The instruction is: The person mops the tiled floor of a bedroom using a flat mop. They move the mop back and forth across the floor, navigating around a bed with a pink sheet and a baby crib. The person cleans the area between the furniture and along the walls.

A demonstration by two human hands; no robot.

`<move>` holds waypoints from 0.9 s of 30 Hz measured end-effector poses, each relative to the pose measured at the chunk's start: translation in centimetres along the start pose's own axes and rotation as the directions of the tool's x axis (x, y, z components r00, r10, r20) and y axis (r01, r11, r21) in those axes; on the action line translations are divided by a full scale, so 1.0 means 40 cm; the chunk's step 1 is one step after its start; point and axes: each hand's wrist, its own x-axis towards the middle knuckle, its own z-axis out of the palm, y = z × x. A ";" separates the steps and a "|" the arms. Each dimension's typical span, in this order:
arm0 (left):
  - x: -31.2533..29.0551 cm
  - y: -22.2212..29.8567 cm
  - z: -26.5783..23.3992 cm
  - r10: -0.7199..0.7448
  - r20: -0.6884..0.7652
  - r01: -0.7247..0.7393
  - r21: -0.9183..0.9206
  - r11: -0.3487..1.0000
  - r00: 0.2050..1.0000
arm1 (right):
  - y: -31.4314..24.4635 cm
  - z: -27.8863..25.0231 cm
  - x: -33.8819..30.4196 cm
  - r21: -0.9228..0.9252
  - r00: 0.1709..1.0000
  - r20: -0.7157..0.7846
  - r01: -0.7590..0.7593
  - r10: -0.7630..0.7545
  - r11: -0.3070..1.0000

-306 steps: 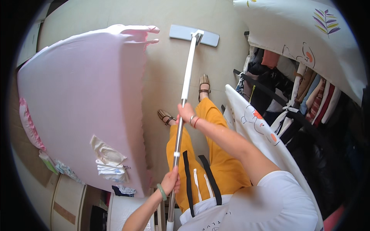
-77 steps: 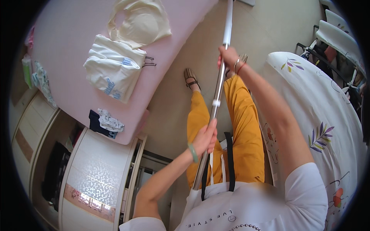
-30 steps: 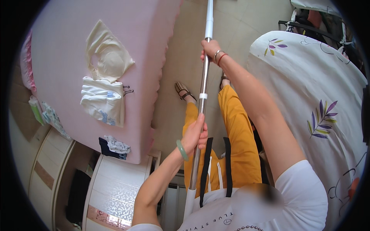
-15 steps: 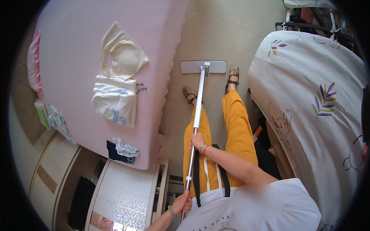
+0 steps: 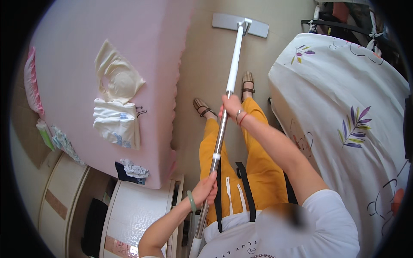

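Holding a flat mop (image 5: 235,64) with both bare hands, one well below the other along the pole (image 5: 221,136). Gripping the steel section just under the white upper tube with the right hand (image 5: 231,106), curled closed around it, with a silver bracelet (image 5: 239,114) and a red cord (image 5: 243,119) at the wrist. Gripping lower down, below a white collar (image 5: 216,156), with the left hand (image 5: 205,189) – likewise wrapped closed on the steel, with a green bangle (image 5: 191,201) behind it.

Slanting up and away from the body to the grey mop head (image 5: 232,23), set crosswise on the beige floor (image 5: 204,64), beyond both brown sandals (image 5: 202,106) and between the bed (image 5: 157,86) and the white leaf-print cover (image 5: 327,94). Passing in front of mustard trousers (image 5: 264,157) on the way.

Lying on the pink sheet to the left: a cream undergarment (image 5: 122,81), touching a folded white garment (image 5: 116,122) with blue print. Near the bed's lower corner, a patterned cloth (image 5: 135,169) on a dark one (image 5: 122,173) – just above a pale cabinet (image 5: 137,202).
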 end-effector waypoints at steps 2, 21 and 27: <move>0.057 0.132 0.082 0.081 0.048 -0.084 0.071 0.994 0.996 | -0.158 -0.082 0.086 -0.066 0.998 -0.055 0.022 -0.025 0.998; 0.110 0.001 0.025 0.154 -0.049 -0.137 0.254 0.958 0.987 | 0.021 -0.137 0.051 0.015 0.969 -0.239 0.063 -0.058 0.998; -0.012 -0.371 -0.252 0.001 -0.157 0.028 0.182 0.983 0.988 | 0.483 0.103 -0.110 0.119 0.981 -0.160 -0.088 0.106 0.989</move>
